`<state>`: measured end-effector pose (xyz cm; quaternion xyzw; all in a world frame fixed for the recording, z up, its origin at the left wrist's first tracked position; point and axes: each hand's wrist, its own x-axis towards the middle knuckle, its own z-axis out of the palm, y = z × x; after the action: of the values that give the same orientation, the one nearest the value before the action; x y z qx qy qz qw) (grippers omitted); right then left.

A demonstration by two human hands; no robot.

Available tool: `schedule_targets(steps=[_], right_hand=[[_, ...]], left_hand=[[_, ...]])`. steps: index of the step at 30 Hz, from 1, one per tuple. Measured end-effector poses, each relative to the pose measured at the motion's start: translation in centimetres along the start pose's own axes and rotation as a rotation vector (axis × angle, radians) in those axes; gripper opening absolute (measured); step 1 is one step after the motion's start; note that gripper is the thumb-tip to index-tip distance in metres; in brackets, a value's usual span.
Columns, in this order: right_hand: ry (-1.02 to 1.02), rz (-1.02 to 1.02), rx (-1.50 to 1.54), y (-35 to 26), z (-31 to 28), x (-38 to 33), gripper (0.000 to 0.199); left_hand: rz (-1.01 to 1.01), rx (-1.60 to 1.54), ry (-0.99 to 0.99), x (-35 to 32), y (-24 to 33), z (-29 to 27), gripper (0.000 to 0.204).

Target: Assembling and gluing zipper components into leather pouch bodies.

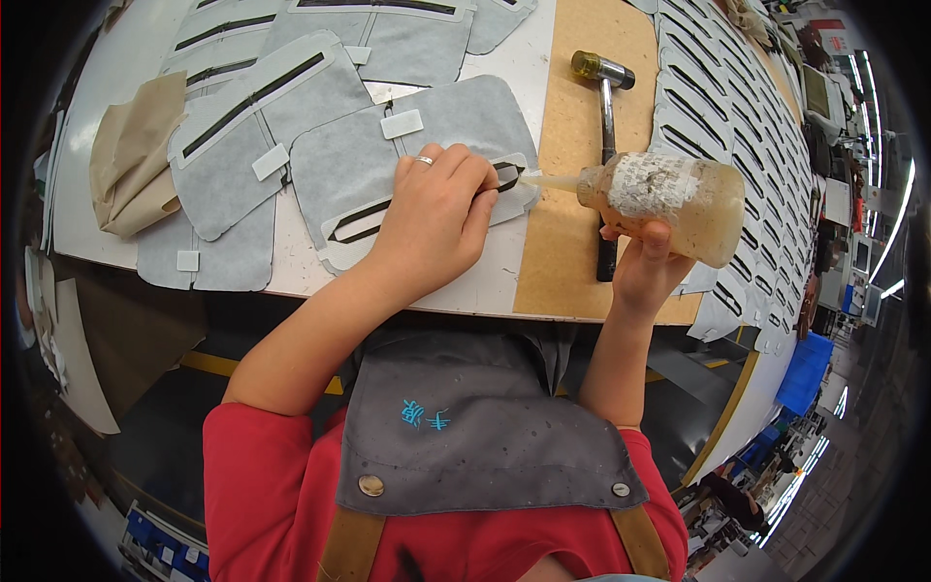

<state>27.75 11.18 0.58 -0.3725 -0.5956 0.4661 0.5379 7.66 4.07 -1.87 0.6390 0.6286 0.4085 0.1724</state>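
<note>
My left hand (pixel 436 218) presses flat on a grey fabric panel (pixel 339 165) with a black-edged slot, fingers curled at the slot's right end; a ring sits on one finger. My right hand (pixel 642 267) grips a translucent squeeze bottle of glue (pixel 664 194), tipped sideways. Its nozzle points left and meets the slot edge by my left fingertips. The panel lies on a white table (pixel 504 78), partly over a brown board (pixel 572 126).
A hammer (pixel 606 107) with a black handle lies on the brown board behind the bottle. More grey slotted panels (pixel 252 87) overlap at the left and back. A long row of panels (pixel 737 126) fans along the right. Tan cloth (pixel 136 150) sits far left.
</note>
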Motion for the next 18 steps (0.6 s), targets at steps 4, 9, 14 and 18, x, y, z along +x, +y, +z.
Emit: schedule_targets(steps=[4, 9, 14, 18], right_hand=[[-0.011, -0.011, -0.021, 0.0, 0.2, -0.1, 0.071], [-0.072, 0.281, 0.275, 0.0, -1.5, 1.0, 0.070], [0.128, 0.392, 0.523, 0.6, -1.4, 2.3, 0.068], [0.047, 0.132, 0.094, 0.5, -0.6, 2.5, 0.070]], left_hand=[[0.004, 0.007, -0.007, -0.2, -0.1, -0.2, 0.007], [-0.007, 0.005, -0.013, -0.2, -0.1, -0.2, 0.006], [0.008, 0.008, 0.005, -0.3, -0.1, -0.1, 0.006], [0.013, 0.024, 0.008, -0.3, -0.2, 0.0, 0.006]])
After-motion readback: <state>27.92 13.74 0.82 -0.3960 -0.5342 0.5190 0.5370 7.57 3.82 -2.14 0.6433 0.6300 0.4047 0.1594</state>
